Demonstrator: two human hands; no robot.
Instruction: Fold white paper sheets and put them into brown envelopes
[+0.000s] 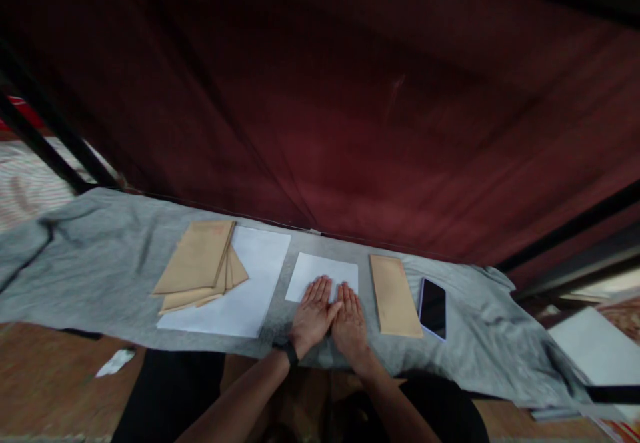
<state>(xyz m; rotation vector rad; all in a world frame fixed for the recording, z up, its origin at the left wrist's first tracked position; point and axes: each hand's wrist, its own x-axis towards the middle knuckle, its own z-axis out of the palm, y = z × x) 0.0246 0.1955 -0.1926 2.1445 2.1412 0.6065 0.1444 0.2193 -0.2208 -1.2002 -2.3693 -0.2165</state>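
Note:
A white sheet of paper, wider than it is tall and perhaps folded, lies on the grey cloth in front of me. My left hand rests flat on its lower edge, fingers stretched out. Beside it, my right hand also lies flat with fingertips on the paper, the two thumbs touching or nearly so. To the right lies a single brown envelope. On the left, several brown envelopes are fanned out over a larger white sheet.
A phone with a dark screen lies right of the single envelope. Grey cloth covers the narrow surface. Behind it hangs a dark red curtain. A crumpled white scrap is on the floor at lower left.

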